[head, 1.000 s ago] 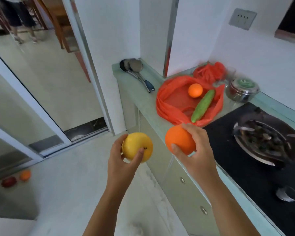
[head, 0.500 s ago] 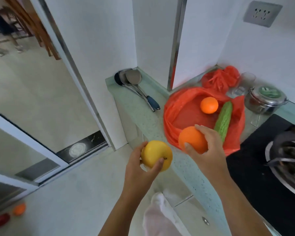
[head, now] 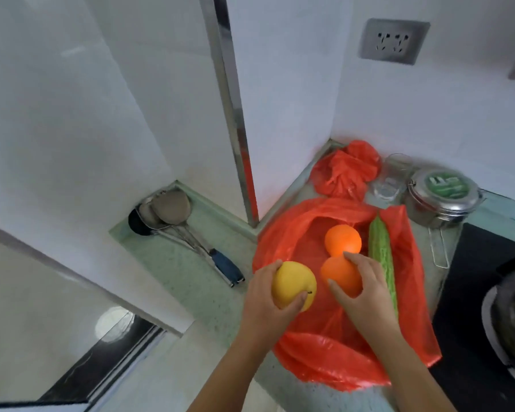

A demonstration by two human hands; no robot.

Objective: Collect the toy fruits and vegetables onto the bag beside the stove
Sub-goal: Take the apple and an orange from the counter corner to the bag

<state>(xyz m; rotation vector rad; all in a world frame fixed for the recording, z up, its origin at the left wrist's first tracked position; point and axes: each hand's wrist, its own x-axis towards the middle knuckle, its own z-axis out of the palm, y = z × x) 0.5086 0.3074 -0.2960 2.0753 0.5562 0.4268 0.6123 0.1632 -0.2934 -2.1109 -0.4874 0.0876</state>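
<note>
ladles (head: 164, 211) lie by the wall on your counter (head: 188, 272) | your left hand (head: 266, 304) grips the yellow fruit (head: 293, 285) at the red bag's (head: 411, 292) left edge | your right hand (head: 366, 292) clasps an orange (head: 339, 276) over the bag, beside a second orange (head: 343, 240) | cucumber (head: 382, 257) lies on the bag | stove (head: 476, 292) at right

green label (head: 445, 183) on steel pot lid (head: 422, 190), white marks too blurred to read, no other text
</note>
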